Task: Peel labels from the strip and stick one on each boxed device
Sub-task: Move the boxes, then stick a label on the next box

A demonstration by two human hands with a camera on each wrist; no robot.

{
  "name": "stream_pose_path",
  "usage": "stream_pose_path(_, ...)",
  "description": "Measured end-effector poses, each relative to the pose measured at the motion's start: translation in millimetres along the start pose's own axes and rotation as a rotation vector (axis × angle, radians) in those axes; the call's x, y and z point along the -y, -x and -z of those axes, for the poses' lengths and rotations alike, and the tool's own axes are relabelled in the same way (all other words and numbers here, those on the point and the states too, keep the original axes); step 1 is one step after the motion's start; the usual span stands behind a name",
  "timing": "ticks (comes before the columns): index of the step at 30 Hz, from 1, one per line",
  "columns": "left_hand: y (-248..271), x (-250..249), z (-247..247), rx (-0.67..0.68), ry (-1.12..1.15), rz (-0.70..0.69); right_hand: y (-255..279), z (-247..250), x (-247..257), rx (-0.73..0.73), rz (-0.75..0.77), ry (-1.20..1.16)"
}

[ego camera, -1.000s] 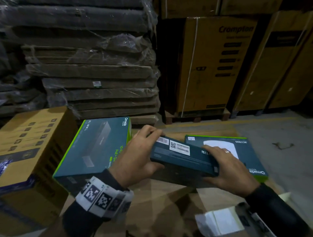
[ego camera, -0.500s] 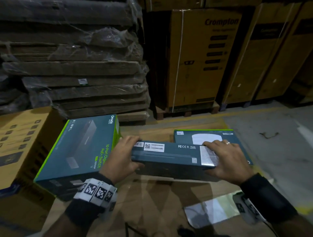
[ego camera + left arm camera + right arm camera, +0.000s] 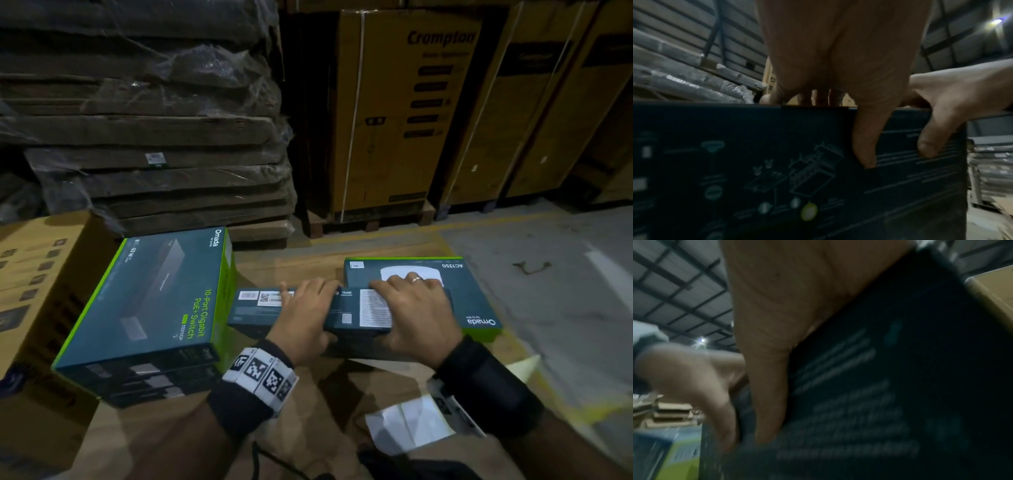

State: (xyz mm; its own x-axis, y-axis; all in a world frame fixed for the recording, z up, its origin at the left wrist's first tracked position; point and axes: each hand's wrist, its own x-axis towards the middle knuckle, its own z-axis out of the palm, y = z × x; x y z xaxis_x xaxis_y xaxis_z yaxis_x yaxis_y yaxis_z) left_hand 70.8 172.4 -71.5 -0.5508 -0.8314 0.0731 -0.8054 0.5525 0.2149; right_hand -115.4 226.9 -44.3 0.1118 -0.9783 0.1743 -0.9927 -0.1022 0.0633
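A slim dark teal device box (image 3: 253,313) stands on its long edge on the cardboard surface (image 3: 342,411). Its narrow top side carries barcode stickers (image 3: 260,296) and a white printed label (image 3: 375,307). My left hand (image 3: 301,308) grips the box at its middle, fingers over the top. In the left wrist view the left thumb (image 3: 865,146) lies down the box's near face (image 3: 756,162). My right hand (image 3: 414,308) grips the right end, fingers over the top beside the white label. The box face (image 3: 879,386) looks blurred in the right wrist view.
A large Omada switch box (image 3: 154,298) sits to the left and a flat AC1350 box (image 3: 479,298) behind on the right. A white paper sheet (image 3: 407,425) lies near my right wrist. Wrapped cardboard stacks (image 3: 154,120) and tall Crompton cartons (image 3: 404,109) stand behind.
The box has turned level and come down onto the cardboard. My left hand slid right along its top to the middle. My right hand stays at the right end by the white label.
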Motion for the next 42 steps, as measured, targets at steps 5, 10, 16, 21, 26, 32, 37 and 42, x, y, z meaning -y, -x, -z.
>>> stream_pose_path(5,4.6,20.3,2.6,-0.010,0.154,0.062,12.1,18.6,-35.7,0.110,-0.112,-0.163)
stream_pose_path(10,8.0,44.0,3.6,-0.161,0.318,0.066,29.0,-4.7,-72.1,0.047,-0.084,-0.638)
stream_pose_path(16,2.0,58.7,-10.2,-0.314,0.509,-0.081,17.2,-13.5,-70.8,-0.148,0.084,-0.710)
stream_pose_path(21,3.5,69.9,-23.5,-0.371,0.543,-0.036,7.3,-20.6,-40.6,-0.279,0.151,-0.549)
stream_pose_path(26,23.0,77.0,-17.7,-0.318,0.593,0.025,-8.1,-31.3,3.0,-0.312,0.200,-0.361)
stream_pose_path(32,64.7,80.5,-28.6,-0.152,0.801,0.213,-22.1,-60.8,50.4,-0.332,0.239,-0.220)
stream_pose_path(37,74.7,84.8,-41.9,-0.249,0.876,0.349,-20.4,-84.1,72.2,-0.305,0.295,-0.181)
stream_pose_path(42,75.6,88.4,-45.8,-0.237,0.854,0.383,-15.9,-99.1,78.6,-0.348,0.285,-0.208)
